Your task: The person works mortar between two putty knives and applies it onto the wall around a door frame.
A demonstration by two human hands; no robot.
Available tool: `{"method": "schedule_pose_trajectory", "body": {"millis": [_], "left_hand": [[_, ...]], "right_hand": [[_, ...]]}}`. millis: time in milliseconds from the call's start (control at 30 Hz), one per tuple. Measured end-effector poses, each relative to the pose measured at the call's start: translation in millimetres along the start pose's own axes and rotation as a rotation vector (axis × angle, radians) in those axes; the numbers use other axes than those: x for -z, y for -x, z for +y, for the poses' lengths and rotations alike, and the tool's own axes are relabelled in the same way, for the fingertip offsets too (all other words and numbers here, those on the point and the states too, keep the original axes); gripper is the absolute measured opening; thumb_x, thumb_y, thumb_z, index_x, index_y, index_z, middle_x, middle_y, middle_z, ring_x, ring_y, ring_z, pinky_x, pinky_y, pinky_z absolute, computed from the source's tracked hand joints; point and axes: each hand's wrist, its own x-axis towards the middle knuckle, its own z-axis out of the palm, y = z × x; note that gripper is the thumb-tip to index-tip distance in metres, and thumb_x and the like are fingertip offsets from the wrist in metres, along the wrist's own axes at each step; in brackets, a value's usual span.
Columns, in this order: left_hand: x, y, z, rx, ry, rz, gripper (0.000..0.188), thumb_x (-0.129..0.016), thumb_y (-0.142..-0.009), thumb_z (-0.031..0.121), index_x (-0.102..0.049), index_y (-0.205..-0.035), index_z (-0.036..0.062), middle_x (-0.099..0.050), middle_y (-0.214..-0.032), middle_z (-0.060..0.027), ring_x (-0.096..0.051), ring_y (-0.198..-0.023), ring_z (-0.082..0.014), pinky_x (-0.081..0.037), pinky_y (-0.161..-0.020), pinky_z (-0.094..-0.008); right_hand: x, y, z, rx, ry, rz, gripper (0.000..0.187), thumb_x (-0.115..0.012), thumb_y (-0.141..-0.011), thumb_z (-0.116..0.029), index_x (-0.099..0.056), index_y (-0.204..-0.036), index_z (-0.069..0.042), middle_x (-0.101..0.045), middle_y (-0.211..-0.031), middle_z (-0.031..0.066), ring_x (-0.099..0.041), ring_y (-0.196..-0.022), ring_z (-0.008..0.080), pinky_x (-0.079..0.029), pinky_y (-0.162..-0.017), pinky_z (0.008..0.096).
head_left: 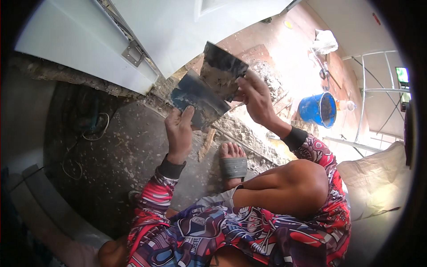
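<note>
My left hand is closed on a dark, flat rectangular plate, its thumb lying on the face. Grey-brown mortar is smeared along the lower right part of that plate. In my right hand is a second dark plate, gripped at its right edge and coated with mortar over much of its face. The two plates meet or overlap in the picture; whether they touch I cannot tell. Both are held up over the floor, in front of a white door-like panel. Any handles are hidden.
Broken rubble runs along the floor edge past my sandalled foot. A wood scrap lies beside it. To the right stand a blue bucket, a bottle and a metal frame. Cable loops lie left.
</note>
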Motion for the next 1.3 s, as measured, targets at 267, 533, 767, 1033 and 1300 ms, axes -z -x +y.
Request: {"method": "schedule_pose_trajectory", "body": {"millis": [267,533,767,1033,1300], "left_hand": [[-15.6,-18.0,2.4,0.061,0.452,-0.018,0.006,-0.056,-0.097,0.006,-0.061,-0.100,0.0045,-0.069,-0.097,-0.0062,-0.069,-0.082,-0.0147,-0.060,-0.071,-0.0294],[-7.0,-27.1,44.9,-0.033,0.426,-0.182,0.008,-0.055,-0.097,0.004,-0.062,-0.101,0.0056,-0.069,-0.096,-0.0066,-0.069,-0.081,-0.0176,-0.062,-0.069,-0.0361],[12.7,-26.3,55.2,-0.521,-0.550,-0.082,0.021,-0.062,-0.096,0.009,-0.057,-0.076,0.0035,-0.062,-0.076,0.0009,-0.053,-0.065,-0.0054,-0.042,-0.056,-0.0218],[-8.1,-6.3,42.7,-0.555,-0.665,0.006,0.010,-0.063,-0.094,0.007,-0.065,-0.093,-0.0028,-0.065,-0.077,-0.0065,-0.056,-0.067,-0.0110,-0.046,-0.061,-0.0291],[-3.1,-2.0,58.4,-0.881,-0.737,-0.084,0.007,-0.062,-0.093,0.001,-0.063,-0.092,-0.0053,-0.066,-0.082,-0.0081,-0.058,-0.071,-0.0095,-0.046,-0.060,-0.0273]], "right_hand": [[2.4,14.7,-4.4,0.415,0.911,-0.261,0.053,-0.050,-0.090,-0.001,-0.042,-0.142,-0.005,-0.065,-0.091,0.0223,-0.065,-0.072,0.0356,-0.054,-0.061,0.0433],[32.7,32.1,11.6,0.360,1.204,-0.407,0.045,-0.048,-0.089,-0.001,-0.050,-0.135,-0.004,-0.067,-0.111,0.0243,-0.066,-0.064,0.0275,-0.055,-0.054,0.0345],[63.0,9.9,12.1,-0.306,-0.017,0.101,0.011,-0.052,-0.097,-0.012,-0.057,-0.101,-0.003,-0.063,-0.089,0.0068,-0.067,-0.071,0.0176,-0.057,-0.059,0.0291],[44.5,2.8,9.4,-0.268,-0.372,0.139,0.024,-0.050,-0.097,-0.009,-0.050,-0.120,0.000,-0.062,-0.096,0.0075,-0.068,-0.074,0.0184,-0.061,-0.063,0.0332],[40.5,-1.0,0.0,-0.291,-0.422,0.085,0.029,-0.044,-0.099,-0.010,-0.049,-0.125,-0.001,-0.064,-0.104,0.0107,-0.070,-0.080,0.0216,-0.061,-0.069,0.0345]]}}
